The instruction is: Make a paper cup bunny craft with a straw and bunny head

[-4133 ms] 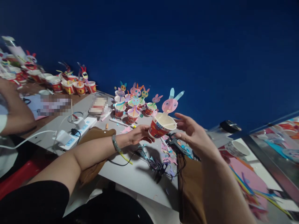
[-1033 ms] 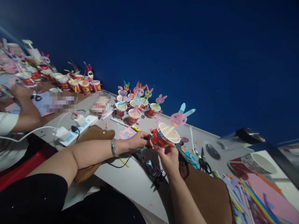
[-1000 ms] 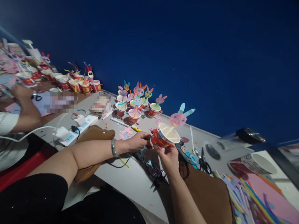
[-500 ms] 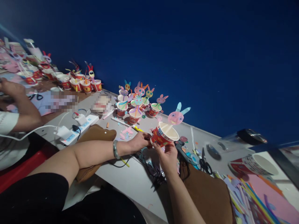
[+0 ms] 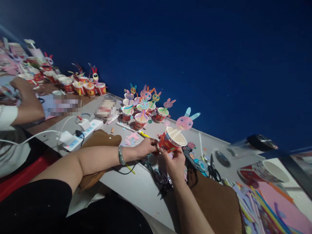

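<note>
Black-handled scissors and a black glue gun are lying on the grey table just right of my hands, with a cluster of finished red paper cups holding bunny sticks standing farther back by the blue wall. I am pinching a red paper cup above the table, my left hand closing on its side and my right hand gripping it from below. A pink paper bunny head with blue ears is rising on a stick from its white inside.

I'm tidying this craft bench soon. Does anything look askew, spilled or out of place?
Yes. A red paper cup lies tipped on its side at the right, and paper scraps litter the grey table. The bunny-topped red cup held by the left hand and right hand is tilted.
</note>
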`<action>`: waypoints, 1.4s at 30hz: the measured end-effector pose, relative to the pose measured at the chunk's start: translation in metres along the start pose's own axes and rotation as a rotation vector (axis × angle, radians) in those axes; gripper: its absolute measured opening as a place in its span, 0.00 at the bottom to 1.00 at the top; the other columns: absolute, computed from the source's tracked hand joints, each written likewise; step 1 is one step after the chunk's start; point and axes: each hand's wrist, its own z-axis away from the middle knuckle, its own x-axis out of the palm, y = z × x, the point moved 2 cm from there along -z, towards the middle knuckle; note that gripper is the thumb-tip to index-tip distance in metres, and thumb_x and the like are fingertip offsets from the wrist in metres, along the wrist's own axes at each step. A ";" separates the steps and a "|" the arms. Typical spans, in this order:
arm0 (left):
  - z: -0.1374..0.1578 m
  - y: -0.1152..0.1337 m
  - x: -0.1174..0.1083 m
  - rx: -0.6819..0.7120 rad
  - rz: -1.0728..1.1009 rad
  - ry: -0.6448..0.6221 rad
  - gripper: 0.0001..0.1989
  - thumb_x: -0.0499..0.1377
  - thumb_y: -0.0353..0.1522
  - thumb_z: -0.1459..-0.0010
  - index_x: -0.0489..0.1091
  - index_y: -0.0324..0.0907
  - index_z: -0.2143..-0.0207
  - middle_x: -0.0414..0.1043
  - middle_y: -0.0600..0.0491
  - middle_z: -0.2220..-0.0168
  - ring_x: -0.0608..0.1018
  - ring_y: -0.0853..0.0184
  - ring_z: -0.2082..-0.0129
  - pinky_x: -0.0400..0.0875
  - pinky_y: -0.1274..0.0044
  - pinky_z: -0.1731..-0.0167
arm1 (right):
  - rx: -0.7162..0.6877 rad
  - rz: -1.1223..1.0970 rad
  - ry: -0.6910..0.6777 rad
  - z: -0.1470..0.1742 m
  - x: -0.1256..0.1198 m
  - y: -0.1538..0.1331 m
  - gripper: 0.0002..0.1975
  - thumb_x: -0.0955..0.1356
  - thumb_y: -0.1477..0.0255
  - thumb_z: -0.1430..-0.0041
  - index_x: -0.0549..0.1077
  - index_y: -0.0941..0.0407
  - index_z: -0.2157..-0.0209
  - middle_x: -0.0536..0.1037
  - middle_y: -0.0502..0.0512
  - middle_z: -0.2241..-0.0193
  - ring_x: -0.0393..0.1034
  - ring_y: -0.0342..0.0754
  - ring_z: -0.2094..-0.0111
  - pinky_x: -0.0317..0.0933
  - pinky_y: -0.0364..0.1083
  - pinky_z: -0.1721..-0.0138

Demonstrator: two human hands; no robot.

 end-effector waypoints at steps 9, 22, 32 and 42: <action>0.002 0.006 0.001 -0.076 -0.009 -0.047 0.13 0.69 0.33 0.64 0.73 0.35 0.75 0.71 0.56 0.80 0.71 0.74 0.80 0.63 0.80 0.75 | -0.008 0.027 0.025 -0.003 -0.006 0.002 0.20 0.76 0.60 0.54 0.74 0.58 0.62 0.79 0.57 0.65 0.72 0.52 0.63 0.65 0.53 0.57; 0.006 0.012 0.006 -0.133 0.059 -0.102 0.20 0.73 0.39 0.65 0.73 0.35 0.74 0.72 0.54 0.79 0.73 0.73 0.78 0.65 0.79 0.73 | 0.030 -0.106 -0.036 0.000 -0.009 0.010 0.20 0.75 0.58 0.52 0.74 0.57 0.62 0.80 0.59 0.62 0.73 0.53 0.61 0.66 0.55 0.54; 0.008 0.011 0.006 -0.113 0.138 -0.118 0.15 0.72 0.33 0.67 0.73 0.34 0.77 0.71 0.55 0.80 0.72 0.73 0.78 0.65 0.79 0.72 | 0.045 -0.178 -0.113 0.006 -0.008 0.004 0.20 0.75 0.60 0.51 0.73 0.56 0.59 0.80 0.60 0.60 0.74 0.56 0.57 0.65 0.56 0.51; 0.008 0.009 0.003 0.051 0.036 -0.038 0.14 0.71 0.34 0.64 0.72 0.35 0.78 0.71 0.56 0.81 0.71 0.73 0.78 0.64 0.80 0.73 | 0.000 -0.210 -0.103 0.004 -0.002 -0.014 0.27 0.77 0.62 0.55 0.74 0.56 0.53 0.81 0.62 0.59 0.74 0.58 0.53 0.64 0.60 0.48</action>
